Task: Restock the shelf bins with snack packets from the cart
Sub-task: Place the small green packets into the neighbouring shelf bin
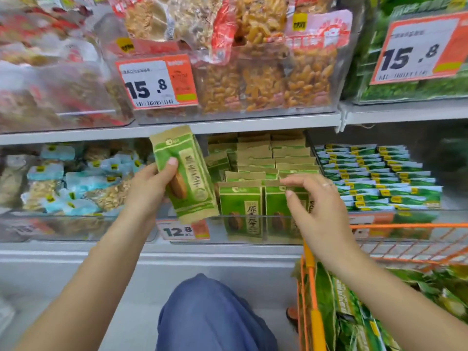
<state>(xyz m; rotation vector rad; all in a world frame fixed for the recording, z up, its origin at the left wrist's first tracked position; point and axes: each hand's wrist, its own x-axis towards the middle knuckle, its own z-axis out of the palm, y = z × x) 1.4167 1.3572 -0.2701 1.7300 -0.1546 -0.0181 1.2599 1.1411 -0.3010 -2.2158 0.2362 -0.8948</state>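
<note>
My left hand grips one green-and-tan snack packet, thumb across its face and fingers curled behind it; the packet is tilted, raised in front of the middle bin's left end and not yet set down. My right hand hangs released over the front row, fingers loosely bent and touching or just above the top edges of the standing packets; I cannot tell which, and it holds nothing.

The middle bin, clear-walled, already carries several rows of matching packets standing upright, packed toward its right and rear. A gap shows at its front left, just behind the held packet, so I judge this bin mostly filled but not finished. The bin to its right holds dense rows of green sachets; the bin to its left holds blue-topped bags.

The orange cart beside my right arm contains a heap of green packets, so stock remains to be shelved. A price tag hangs on the middle bin's front.
</note>
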